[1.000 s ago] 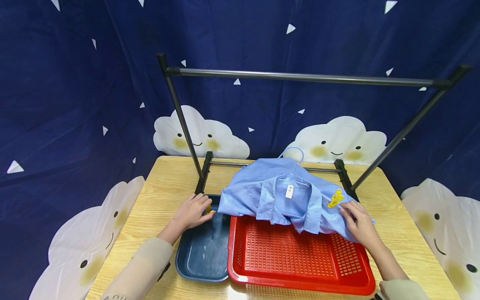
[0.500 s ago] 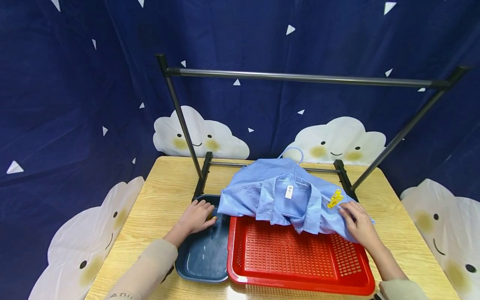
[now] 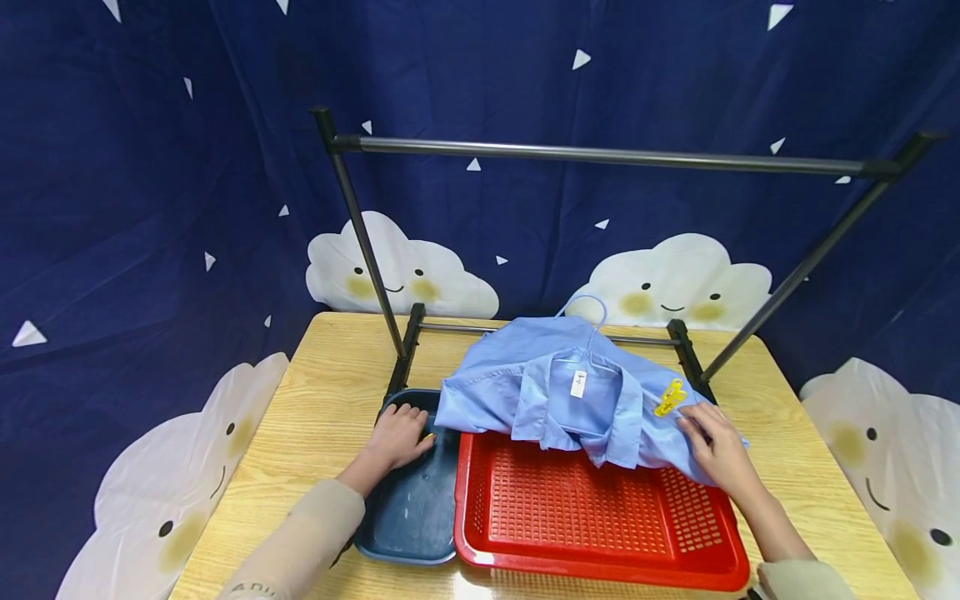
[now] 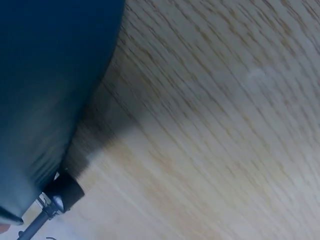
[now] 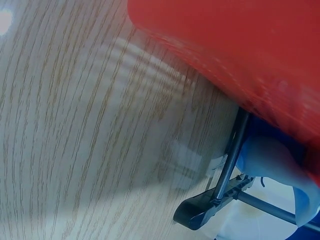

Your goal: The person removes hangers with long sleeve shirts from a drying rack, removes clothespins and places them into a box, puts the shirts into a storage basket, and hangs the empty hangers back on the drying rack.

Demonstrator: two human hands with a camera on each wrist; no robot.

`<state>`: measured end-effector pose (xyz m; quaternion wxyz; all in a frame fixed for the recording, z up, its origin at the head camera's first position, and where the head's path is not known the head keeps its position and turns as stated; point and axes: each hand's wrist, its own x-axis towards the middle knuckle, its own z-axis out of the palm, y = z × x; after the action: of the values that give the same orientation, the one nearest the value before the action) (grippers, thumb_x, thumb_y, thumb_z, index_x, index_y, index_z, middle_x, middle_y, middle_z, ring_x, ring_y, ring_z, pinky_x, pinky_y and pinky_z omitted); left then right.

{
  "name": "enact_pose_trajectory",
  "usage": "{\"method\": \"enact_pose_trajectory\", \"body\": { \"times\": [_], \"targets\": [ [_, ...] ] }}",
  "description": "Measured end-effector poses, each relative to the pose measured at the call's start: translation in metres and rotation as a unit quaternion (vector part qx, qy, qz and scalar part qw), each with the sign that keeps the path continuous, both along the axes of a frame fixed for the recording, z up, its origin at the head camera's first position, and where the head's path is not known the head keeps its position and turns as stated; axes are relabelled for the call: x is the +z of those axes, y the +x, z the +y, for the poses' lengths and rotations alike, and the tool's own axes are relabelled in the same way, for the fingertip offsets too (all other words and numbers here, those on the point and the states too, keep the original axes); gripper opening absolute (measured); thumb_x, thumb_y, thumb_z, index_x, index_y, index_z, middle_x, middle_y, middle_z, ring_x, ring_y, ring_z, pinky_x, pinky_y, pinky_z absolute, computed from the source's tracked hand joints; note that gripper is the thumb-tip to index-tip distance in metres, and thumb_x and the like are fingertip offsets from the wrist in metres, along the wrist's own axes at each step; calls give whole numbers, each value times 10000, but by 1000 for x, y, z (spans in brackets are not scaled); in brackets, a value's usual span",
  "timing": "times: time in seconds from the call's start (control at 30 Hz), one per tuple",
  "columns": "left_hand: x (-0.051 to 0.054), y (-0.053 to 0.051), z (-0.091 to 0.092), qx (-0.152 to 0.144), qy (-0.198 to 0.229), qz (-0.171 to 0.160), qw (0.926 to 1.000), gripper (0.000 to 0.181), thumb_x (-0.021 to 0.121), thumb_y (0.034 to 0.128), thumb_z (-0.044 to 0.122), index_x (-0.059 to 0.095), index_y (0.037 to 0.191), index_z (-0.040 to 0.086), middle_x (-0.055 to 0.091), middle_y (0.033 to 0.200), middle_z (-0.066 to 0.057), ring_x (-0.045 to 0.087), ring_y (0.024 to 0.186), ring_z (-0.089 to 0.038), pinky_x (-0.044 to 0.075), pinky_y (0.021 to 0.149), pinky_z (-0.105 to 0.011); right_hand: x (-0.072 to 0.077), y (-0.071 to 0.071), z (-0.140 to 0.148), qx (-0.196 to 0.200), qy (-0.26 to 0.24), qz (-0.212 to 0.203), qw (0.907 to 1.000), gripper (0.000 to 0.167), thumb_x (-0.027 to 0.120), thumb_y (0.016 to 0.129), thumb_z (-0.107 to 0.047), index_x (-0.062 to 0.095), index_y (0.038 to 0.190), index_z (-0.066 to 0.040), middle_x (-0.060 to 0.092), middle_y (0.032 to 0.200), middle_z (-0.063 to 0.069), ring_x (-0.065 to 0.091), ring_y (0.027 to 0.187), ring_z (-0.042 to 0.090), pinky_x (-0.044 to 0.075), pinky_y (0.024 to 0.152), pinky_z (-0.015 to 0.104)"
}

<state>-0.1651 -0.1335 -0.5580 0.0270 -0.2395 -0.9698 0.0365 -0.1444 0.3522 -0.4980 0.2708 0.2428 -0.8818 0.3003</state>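
In the head view my left hand [image 3: 397, 437] is inside the dark blue tray [image 3: 408, 508], its thumb and fingers together at a small yellow clip [image 3: 429, 436], most of which the hand hides. A light blue collared shirt [image 3: 487, 383] lies over the back of the red basket on a blue hanger [image 3: 592, 298]. Another yellow clip [image 3: 670, 398] sits on its right shoulder. Beside that clip, my right hand [image 3: 712, 442] rests on the shirt with bent, relaxed fingers. Neither wrist view shows what the fingers do.
A perforated red basket [image 3: 600, 567] stands to the right of the tray on a wooden table [image 3: 330, 358]. Behind them rises a black rack with a horizontal metal bar [image 3: 600, 153]. A dark blue curtain [image 3: 525, 75] with clouds hangs behind the table.
My left hand has shifted slightly right and down inside the tray. The yellow clip at its fingers has moved with it and shows less now. My right hand and the shirt stay put.
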Motion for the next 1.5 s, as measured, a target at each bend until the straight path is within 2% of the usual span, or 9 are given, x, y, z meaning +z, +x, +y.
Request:
{"method": "enact_pose_trajectory", "body": {
  "times": [0.2, 0.33, 0.67, 1.1, 1.3, 1.37, 1.5],
  "targets": [
    [-3, 3, 8, 354, -262, -67, 9990, 416, 533, 873, 429, 592, 979, 31, 611, 911, -107, 547, 887, -254, 412, 738, -379, 0, 0, 0, -30, 14, -38, 10000, 268, 639, 666, 185, 608, 848, -9, 522, 728, 3, 437, 725, 117, 319, 701, 273],
    [-7, 5, 12, 490, -357, -129, 9981, 407, 522, 887, 422, 582, 981, 31, 605, 912, -114, 547, 893, -256, 418, 727, -370, 0, 0, -1, -14, 42, -20, 10000, 269, 637, 667, 185, 604, 849, -9, 518, 727, 3, 434, 724, 117, 320, 699, 273],
    [-11, 9, 14, 622, -55, -422, 9972, 430, 505, 902, 425, 573, 1039, 23, 602, 967, -126, 547, 917, -260, 447, 729, -379, 1, 1, -1, -39, 4, -64, 10000, 270, 636, 667, 189, 609, 851, -8, 529, 737, 15, 440, 734, 112, 322, 698, 269],
    [-14, 6, 14, 689, -78, -546, 9961, 469, 495, 899, 456, 563, 1046, 15, 594, 973, -130, 539, 912, -260, 449, 751, -382, 0, 1, -1, -16, -5, -75, 10000, 269, 637, 676, 186, 613, 864, -5, 531, 747, 9, 439, 737, 94, 324, 696, 258],
    [-6, 6, 15, 806, 106, -749, 9939, 550, 509, 883, 477, 549, 1119, -19, 579, 1056, -162, 525, 993, -291, 439, 819, -407, 1, 1, -1, -5, -11, -64, 10000, 266, 638, 676, 184, 612, 859, -7, 529, 741, 5, 438, 733, 95, 322, 697, 260],
    [0, 5, 14, 850, 176, -810, 9929, 572, 503, 887, 474, 530, 1165, -25, 567, 1103, -169, 515, 1032, -298, 432, 853, -416, 1, 1, -1, -11, -4, -77, 10000, 266, 639, 676, 184, 612, 857, -9, 528, 739, 2, 437, 731, 94, 321, 696, 259],
    [13, 4, 11, 909, 276, -714, 9929, 542, 482, 906, 445, 509, 1193, -14, 553, 1122, -161, 510, 1050, -299, 428, 862, -428, 1, 1, -1, 5, -19, -85, 10000, 272, 638, 673, 187, 612, 857, -12, 528, 739, -3, 435, 728, 90, 318, 695, 259]
  ]
}}
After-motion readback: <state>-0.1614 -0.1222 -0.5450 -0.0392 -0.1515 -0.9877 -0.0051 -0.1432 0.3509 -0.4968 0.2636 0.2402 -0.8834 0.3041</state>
